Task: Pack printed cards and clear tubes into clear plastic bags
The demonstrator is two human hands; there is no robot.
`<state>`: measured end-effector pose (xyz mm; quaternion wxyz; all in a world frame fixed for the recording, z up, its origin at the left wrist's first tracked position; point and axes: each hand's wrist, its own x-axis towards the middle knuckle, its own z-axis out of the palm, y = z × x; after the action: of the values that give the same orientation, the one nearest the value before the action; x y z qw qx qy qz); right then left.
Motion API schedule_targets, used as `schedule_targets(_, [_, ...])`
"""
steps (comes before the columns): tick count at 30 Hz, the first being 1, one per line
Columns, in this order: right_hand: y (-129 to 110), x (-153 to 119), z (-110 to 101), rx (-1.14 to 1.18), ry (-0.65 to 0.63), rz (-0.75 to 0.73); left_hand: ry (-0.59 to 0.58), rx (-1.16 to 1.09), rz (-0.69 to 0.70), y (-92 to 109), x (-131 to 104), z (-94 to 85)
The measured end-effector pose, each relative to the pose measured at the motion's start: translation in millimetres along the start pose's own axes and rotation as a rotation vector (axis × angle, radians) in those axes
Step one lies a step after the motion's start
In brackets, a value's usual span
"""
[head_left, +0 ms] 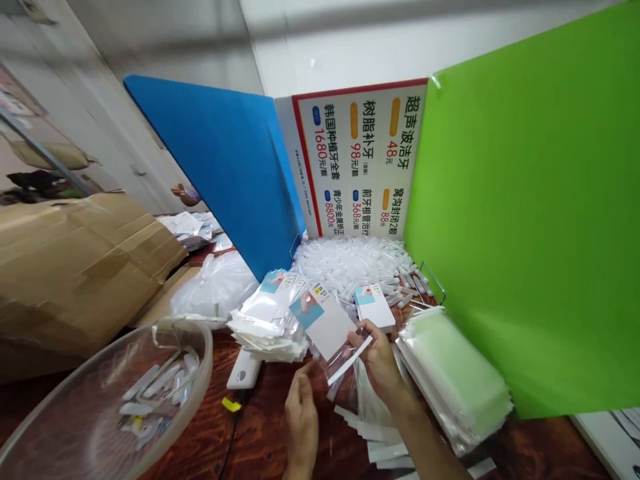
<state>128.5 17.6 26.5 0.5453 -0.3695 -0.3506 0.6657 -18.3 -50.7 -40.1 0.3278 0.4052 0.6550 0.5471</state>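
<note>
Pinched in my right hand (381, 363) is a clear plastic bag (341, 357) with a white adhesive-looking strip along its mouth. Inside it sits a white card (330, 327) with a blue picture corner. My left hand (302, 417) is beside the bag's lower left edge, fingers loosely bent and nothing visible in them; whether a fingertip touches the bag is unclear. Behind the bag stands a small stack of similar cards (376, 310). A heap of bagged cards (270, 317) lies to the left. Several empty clear bags (380, 433) fan out beneath my right forearm.
A pile of small whitish plastic pieces (350, 263) lies against a folding board (455, 200). To the right is a thick stack of clear bags (455, 373). At left are a clear tub (200, 373), a white device (244, 369), a white plastic bag (215, 287) and a cardboard box (75, 267). Another person's hand (185, 195) shows behind.
</note>
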Motion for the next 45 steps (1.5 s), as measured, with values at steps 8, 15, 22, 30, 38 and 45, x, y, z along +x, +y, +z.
schedule_targets(8, [-13.1,1.6,-9.8,-0.695,-0.299,-0.328,0.190,-0.062,0.042,95.5,64.9,-62.3])
schedule_targets(15, [-29.2,42.9,-55.4,-1.653,0.310,-0.373,0.050,0.741,0.224,131.1,175.1,-110.7])
schedule_targets(22, [-8.3,42.3,-64.3,-1.747,0.426,-0.201,0.156,0.756,0.600,103.5,111.9,-55.5])
schedule_targets(30, [-3.2,51.6,-81.0,-1.496,0.497,-0.340,-0.544,0.953,0.222,27.6,-15.6,60.7])
schedule_targets(38, [-14.3,44.8,-83.6,-1.195,0.513,-0.427,-0.545,0.515,0.175,5.3,17.0,41.8])
schedule_targets(45, [-34.0,4.3,-88.7,-0.690,0.438,-0.340,-0.395,0.387,0.274,-0.5,22.5,17.0])
